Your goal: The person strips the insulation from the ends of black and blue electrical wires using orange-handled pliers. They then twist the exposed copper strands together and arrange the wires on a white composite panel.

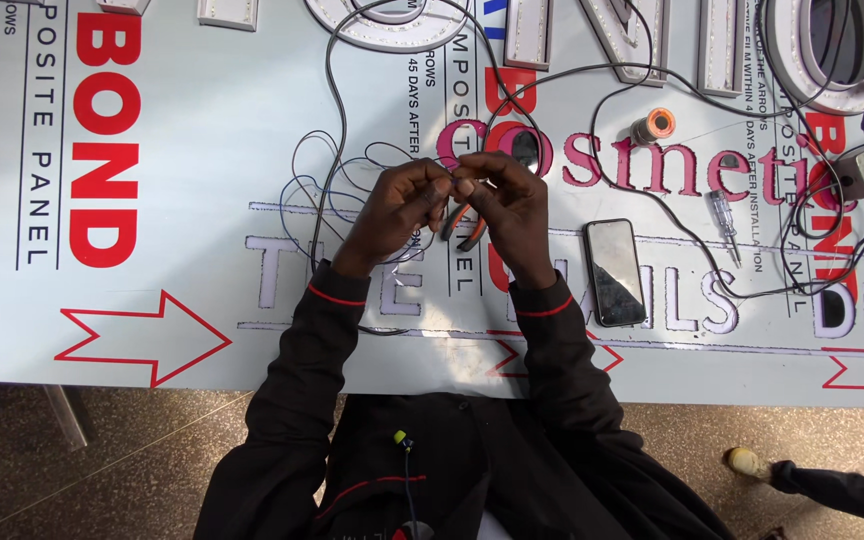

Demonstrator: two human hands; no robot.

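Hands meet at the panel (202,330) centre: left hand (399,210) and right hand (505,215) pinch thin wire (332,100) ends together, fingertips closed. Orange-handled pliers (464,228) hang from the right palm. Keep both ends aligned, twist evenly, and leave slack clear of the phone (614,272) at right.

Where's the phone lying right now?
In the head view the phone lies flat on the white panel, just to the right of the right hand, with a screwdriver further right and black cables running past it.

Bright, even daylight (soft shadows), sharp throughout.
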